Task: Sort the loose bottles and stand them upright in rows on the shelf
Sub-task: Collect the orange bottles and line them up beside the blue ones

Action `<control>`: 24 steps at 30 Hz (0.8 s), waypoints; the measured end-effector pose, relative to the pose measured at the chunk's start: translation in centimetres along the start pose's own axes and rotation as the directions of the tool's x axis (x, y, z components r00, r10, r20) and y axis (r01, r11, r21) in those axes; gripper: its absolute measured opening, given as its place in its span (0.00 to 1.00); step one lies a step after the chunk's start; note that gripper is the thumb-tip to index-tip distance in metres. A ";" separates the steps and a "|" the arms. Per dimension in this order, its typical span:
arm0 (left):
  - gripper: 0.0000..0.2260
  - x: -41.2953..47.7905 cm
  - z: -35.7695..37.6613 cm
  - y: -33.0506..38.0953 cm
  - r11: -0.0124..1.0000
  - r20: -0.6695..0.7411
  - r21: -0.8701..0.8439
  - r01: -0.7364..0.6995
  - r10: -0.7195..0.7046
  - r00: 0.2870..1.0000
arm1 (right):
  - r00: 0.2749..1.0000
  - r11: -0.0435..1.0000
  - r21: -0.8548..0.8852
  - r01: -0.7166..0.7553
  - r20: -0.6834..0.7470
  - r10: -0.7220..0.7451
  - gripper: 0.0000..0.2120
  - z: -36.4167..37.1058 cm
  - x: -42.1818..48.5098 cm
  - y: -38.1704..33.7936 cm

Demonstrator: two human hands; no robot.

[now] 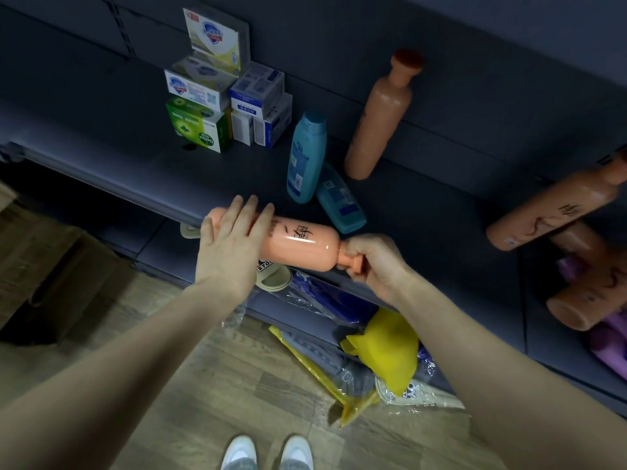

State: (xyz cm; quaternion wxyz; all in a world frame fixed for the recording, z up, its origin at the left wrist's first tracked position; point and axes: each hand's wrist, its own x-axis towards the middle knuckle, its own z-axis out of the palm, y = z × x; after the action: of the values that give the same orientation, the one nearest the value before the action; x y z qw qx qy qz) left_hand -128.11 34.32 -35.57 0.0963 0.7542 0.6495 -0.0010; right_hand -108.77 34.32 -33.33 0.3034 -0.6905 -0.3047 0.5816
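Observation:
I hold an orange bottle (298, 244) sideways over the front edge of the dark shelf (142, 171). My right hand (371, 262) grips its neck and cap. My left hand (230, 245) lies over its base end with straight fingers. Another orange bottle (376, 120) stands upright near the back panel. One teal bottle (305, 157) stands upright and a second teal bottle (341, 200) lies beside it. At the right, an orange bottle (549, 212) lies on its side, with more orange bottles (583, 300) below it.
Stacked soap boxes (217, 93) stand at the back left of the shelf. Purple bottles (607, 344) lie at the far right. Plastic bags, one yellow (390, 347), and a slipper (273, 278) sit on the lower shelf and wooden floor. Cardboard boxes (44, 266) are at the left.

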 end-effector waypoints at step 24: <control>0.27 -2.3 -0.2 1.0 0.967 0.129 -0.252 0.047 -0.015 0.992 | 0.950 0.950 -0.050 0.308 0.060 -0.305 0.13 1.3 -1.5 -3.5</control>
State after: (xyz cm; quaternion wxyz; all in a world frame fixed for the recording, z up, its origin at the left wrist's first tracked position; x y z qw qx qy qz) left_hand -127.54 31.94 -34.90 0.2330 0.7237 0.6487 0.0334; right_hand -110.52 35.41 -29.89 0.3617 -0.6284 -0.4328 0.5357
